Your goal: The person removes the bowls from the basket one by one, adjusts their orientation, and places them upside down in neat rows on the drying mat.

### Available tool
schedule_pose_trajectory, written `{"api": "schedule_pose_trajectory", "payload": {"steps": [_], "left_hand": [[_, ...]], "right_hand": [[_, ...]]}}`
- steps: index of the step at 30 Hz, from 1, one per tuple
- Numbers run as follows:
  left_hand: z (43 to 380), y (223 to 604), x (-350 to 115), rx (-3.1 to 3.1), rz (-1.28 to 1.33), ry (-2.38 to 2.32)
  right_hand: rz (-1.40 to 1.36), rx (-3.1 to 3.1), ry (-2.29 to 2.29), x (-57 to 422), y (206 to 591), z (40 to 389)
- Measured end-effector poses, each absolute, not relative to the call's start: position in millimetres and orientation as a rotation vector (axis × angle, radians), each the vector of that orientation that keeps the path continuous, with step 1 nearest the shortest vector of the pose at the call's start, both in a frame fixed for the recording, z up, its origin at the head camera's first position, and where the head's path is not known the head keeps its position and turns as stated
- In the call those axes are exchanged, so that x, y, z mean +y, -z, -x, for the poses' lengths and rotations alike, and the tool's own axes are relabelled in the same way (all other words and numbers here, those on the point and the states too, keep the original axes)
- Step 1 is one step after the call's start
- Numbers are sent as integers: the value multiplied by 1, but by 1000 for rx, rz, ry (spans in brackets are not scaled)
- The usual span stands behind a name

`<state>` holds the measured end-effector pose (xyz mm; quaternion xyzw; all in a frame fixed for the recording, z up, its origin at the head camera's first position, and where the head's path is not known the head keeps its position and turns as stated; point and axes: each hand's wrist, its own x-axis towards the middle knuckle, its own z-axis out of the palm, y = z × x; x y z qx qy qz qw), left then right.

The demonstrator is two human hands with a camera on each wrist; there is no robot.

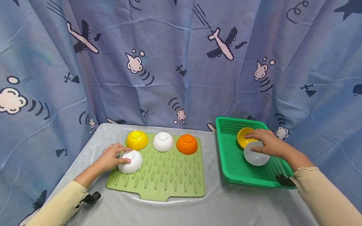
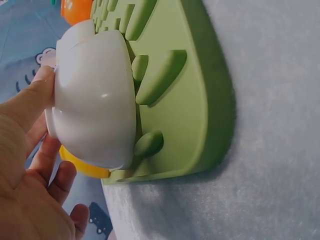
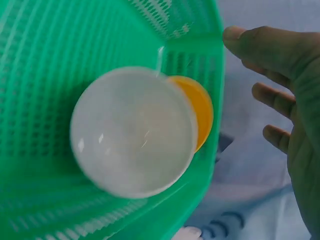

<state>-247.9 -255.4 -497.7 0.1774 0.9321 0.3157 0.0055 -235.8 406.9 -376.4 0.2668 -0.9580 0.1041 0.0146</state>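
My left hand holds an upside-down white bowl by its foot, thumb on one side and fingers on the other. This bowl sits on the left part of a green drying mat, its rim down against the ridges. Over a green basket hovers my right hand, fingers spread and apart from the bowls. Inside the basket a white bowl lies with its mouth up, overlapping an orange-yellow bowl behind it.
Along the mat's back edge stand three more upturned bowls: yellow, white and orange. A light grey cloth covers the table. Directly behind hangs a blue patterned curtain.
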Motion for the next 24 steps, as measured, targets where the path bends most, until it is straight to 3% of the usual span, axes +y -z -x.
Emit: {"api": "schedule_pose_trajectory", "payload": {"steps": [13, 24], "left_hand": [[251, 501, -254, 2929, -567, -961], [250, 497, -257, 2930, -551, -943]], "right_hand": [[-783, -3122, -155, 450, 413, 240], [-826, -3150, 63, 459, 422, 251]]}}
